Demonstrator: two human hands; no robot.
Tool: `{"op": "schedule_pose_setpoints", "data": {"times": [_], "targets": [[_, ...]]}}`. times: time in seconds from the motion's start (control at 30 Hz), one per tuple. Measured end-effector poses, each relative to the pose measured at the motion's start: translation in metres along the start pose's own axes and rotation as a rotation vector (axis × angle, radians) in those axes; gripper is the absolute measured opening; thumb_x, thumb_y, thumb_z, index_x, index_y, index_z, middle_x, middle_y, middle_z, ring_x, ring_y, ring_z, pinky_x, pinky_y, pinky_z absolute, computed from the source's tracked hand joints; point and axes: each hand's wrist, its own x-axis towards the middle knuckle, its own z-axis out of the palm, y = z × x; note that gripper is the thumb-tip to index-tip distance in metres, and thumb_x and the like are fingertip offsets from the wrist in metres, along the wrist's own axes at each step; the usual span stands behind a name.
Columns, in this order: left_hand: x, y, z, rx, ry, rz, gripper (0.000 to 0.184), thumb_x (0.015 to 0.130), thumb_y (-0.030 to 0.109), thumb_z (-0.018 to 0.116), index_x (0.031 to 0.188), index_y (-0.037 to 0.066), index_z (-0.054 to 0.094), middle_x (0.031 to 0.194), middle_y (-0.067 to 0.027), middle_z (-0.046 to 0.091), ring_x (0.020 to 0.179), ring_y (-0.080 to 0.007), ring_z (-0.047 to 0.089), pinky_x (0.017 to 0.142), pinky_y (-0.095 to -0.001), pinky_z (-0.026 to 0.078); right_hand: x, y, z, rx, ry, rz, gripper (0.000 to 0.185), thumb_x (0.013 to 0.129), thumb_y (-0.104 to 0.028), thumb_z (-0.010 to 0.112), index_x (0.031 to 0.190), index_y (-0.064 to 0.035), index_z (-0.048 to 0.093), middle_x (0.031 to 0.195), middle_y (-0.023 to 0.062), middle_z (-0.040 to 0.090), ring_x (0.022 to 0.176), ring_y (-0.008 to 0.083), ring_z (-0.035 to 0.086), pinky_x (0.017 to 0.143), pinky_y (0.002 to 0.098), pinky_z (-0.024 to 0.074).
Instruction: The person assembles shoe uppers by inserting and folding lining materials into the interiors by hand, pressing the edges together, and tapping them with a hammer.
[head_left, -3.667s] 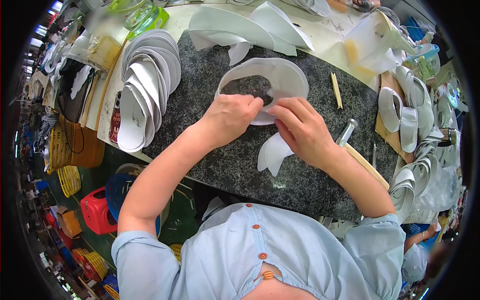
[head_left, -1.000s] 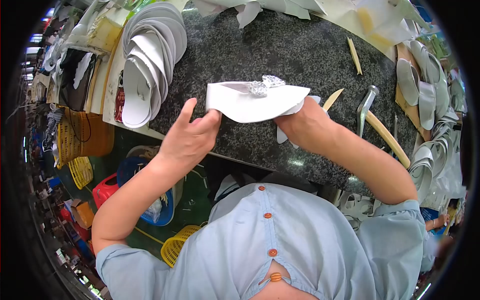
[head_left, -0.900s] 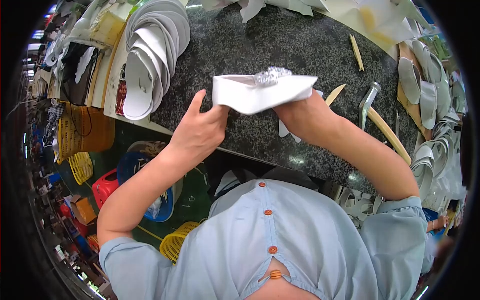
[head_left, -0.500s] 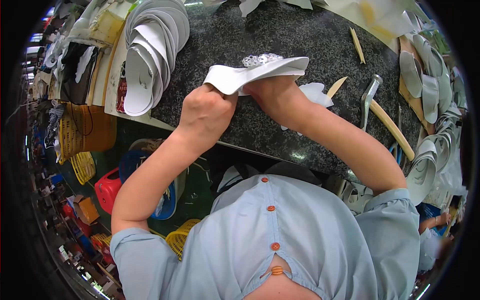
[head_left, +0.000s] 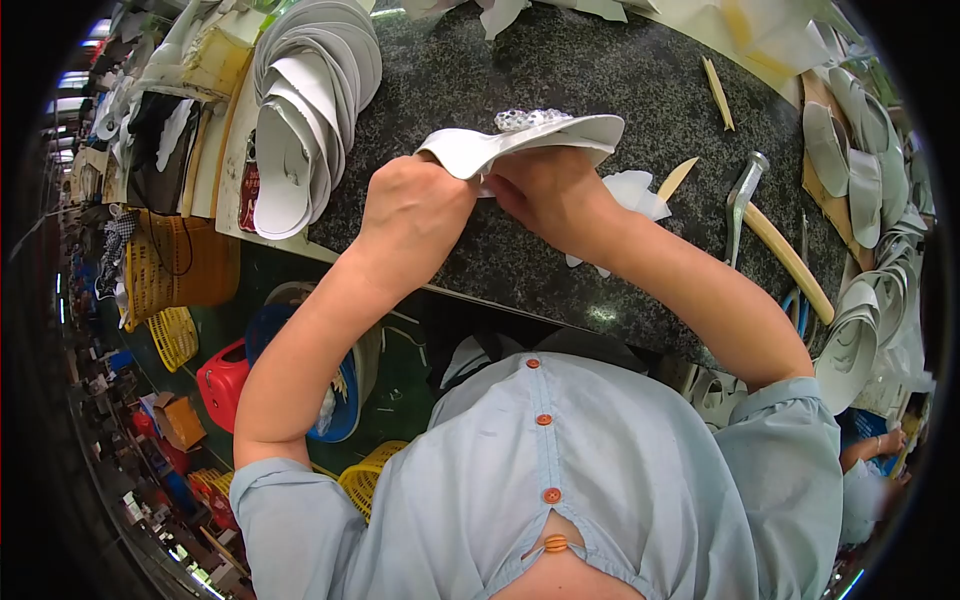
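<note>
A white shoe piece (head_left: 480,148) with a curved, sole-like shape is held above the dark speckled worktop. A cluster of clear rhinestones (head_left: 533,119) sits along its far edge. My left hand (head_left: 415,212) is closed on the piece's left end, knuckles up, and its fingertips are hidden. Under the right part is my right hand (head_left: 553,190), gripping from below with its thumb toward the left hand; the piece covers most of its fingers. White scraps (head_left: 636,192) lie on the worktop just right of that hand.
A hammer (head_left: 742,195) with a wooden handle lies on the speckled worktop (head_left: 440,75). Fanned white insoles (head_left: 300,130) stand at the left, more white shoe parts (head_left: 850,330) at the right. Below left are a red stool (head_left: 221,383) and yellow baskets (head_left: 174,335). Another person's hand (head_left: 890,441) shows far right.
The shoe piece has tilted slightly and its left end is lower. My right hand has turned, so its thumb now shows beneath the piece. The whole view has shifted a little.
</note>
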Motion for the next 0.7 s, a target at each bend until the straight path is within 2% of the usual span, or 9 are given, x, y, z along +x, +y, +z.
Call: {"op": "schedule_pose_setpoints", "data": {"times": [0.2, 0.27, 0.33, 0.37, 0.5, 0.53, 0.63, 0.67, 0.7], "targets": [[0.000, -0.012, 0.004, -0.017, 0.029, 0.098, 0.019, 0.080, 0.007, 0.065, 0.098, 0.003, 0.067, 0.094, -0.0121, 0.065, 0.084, -0.0308, 0.065, 0.074, -0.0399, 0.052, -0.003, 0.002, -0.001, -0.019, -0.052, 0.010, 0.015, 0.079, -0.005, 0.064, 0.095, -0.0050, 0.065, 0.090, 0.0162, 0.067, 0.085, 0.0354, 0.066, 0.074, 0.0449, 0.0529], [-0.004, -0.020, 0.002, -0.058, 0.033, 0.119, 0.020, 0.080, 0.008, 0.066, 0.099, 0.003, 0.066, 0.095, -0.0117, 0.065, 0.087, -0.0298, 0.064, 0.076, -0.0399, 0.052, -0.007, 0.001, -0.004, -0.024, -0.091, -0.120, 0.019, 0.082, -0.005, 0.062, 0.100, -0.0053, 0.066, 0.096, 0.0146, 0.067, 0.089, 0.0345, 0.066, 0.077, 0.0443, 0.0527], [-0.010, -0.025, -0.001, 0.032, -0.011, 0.413, 0.021, 0.080, 0.010, 0.067, 0.100, 0.002, 0.065, 0.095, -0.0100, 0.065, 0.093, -0.0265, 0.063, 0.083, -0.0402, 0.050, -0.017, 0.004, -0.010, -0.090, -0.119, -0.200, 0.021, 0.083, -0.005, 0.061, 0.103, -0.0054, 0.066, 0.099, 0.0140, 0.067, 0.090, 0.0342, 0.066, 0.078, 0.0443, 0.0526], [-0.011, -0.026, -0.004, 0.032, -0.009, 0.408, 0.021, 0.080, 0.010, 0.067, 0.100, 0.002, 0.065, 0.095, -0.0100, 0.065, 0.093, -0.0265, 0.063, 0.083, -0.0402, 0.050, -0.020, 0.006, -0.013, -0.158, -0.148, -0.280, 0.023, 0.084, -0.005, 0.060, 0.106, -0.0055, 0.066, 0.102, 0.0135, 0.066, 0.092, 0.0340, 0.065, 0.079, 0.0442, 0.0524], [-0.009, -0.026, -0.006, -0.040, -0.026, 0.378, 0.023, 0.080, 0.011, 0.065, 0.101, 0.001, 0.064, 0.098, -0.0096, 0.065, 0.099, -0.0251, 0.062, 0.088, -0.0389, 0.047, -0.020, 0.010, -0.020, 0.015, -0.333, -0.098, 0.030, 0.084, -0.007, 0.065, 0.113, -0.0077, 0.065, 0.102, 0.0135, 0.068, 0.095, 0.0329, 0.065, 0.084, 0.0426, 0.0523], [-0.009, -0.023, -0.002, -0.045, -0.012, 0.329, 0.024, 0.080, 0.011, 0.064, 0.101, 0.000, 0.064, 0.098, -0.0099, 0.065, 0.099, -0.0255, 0.061, 0.088, -0.0384, 0.047, -0.023, 0.011, -0.014, 0.140, -0.218, 0.011, 0.028, 0.083, -0.007, 0.066, 0.111, -0.0083, 0.066, 0.099, 0.0135, 0.068, 0.093, 0.0326, 0.065, 0.082, 0.0416, 0.0525], [-0.006, -0.010, 0.008, 0.115, 0.002, 0.290, 0.027, 0.078, 0.012, 0.062, 0.103, 0.001, 0.064, 0.098, -0.0093, 0.064, 0.099, -0.0254, 0.061, 0.087, -0.0385, 0.047, -0.029, 0.008, -0.011, 0.058, -0.013, -0.065, 0.022, 0.082, -0.006, 0.065, 0.103, -0.0071, 0.066, 0.095, 0.0136, 0.066, 0.088, 0.0330, 0.064, 0.077, 0.0421, 0.0519], [0.001, -0.008, 0.009, 0.123, 0.102, 0.288, 0.021, 0.076, 0.013, 0.061, 0.095, 0.003, 0.065, 0.092, -0.0058, 0.065, 0.097, -0.0239, 0.061, 0.086, -0.0382, 0.047, -0.022, 0.005, -0.028, 0.197, -0.329, 0.071, 0.018, 0.079, -0.006, 0.066, 0.097, -0.0053, 0.064, 0.092, 0.0131, 0.065, 0.086, 0.0327, 0.064, 0.077, 0.0419, 0.0512], [0.004, -0.011, 0.002, 0.069, -0.008, 0.287, 0.015, 0.077, 0.011, 0.059, 0.089, 0.004, 0.065, 0.092, -0.0028, 0.065, 0.100, -0.0205, 0.060, 0.097, -0.0398, 0.043, -0.016, 0.013, -0.030, 0.243, -0.262, -0.120, 0.015, 0.078, -0.006, 0.066, 0.093, -0.0035, 0.063, 0.090, 0.0131, 0.064, 0.083, 0.0319, 0.063, 0.074, 0.0422, 0.0510]]}}
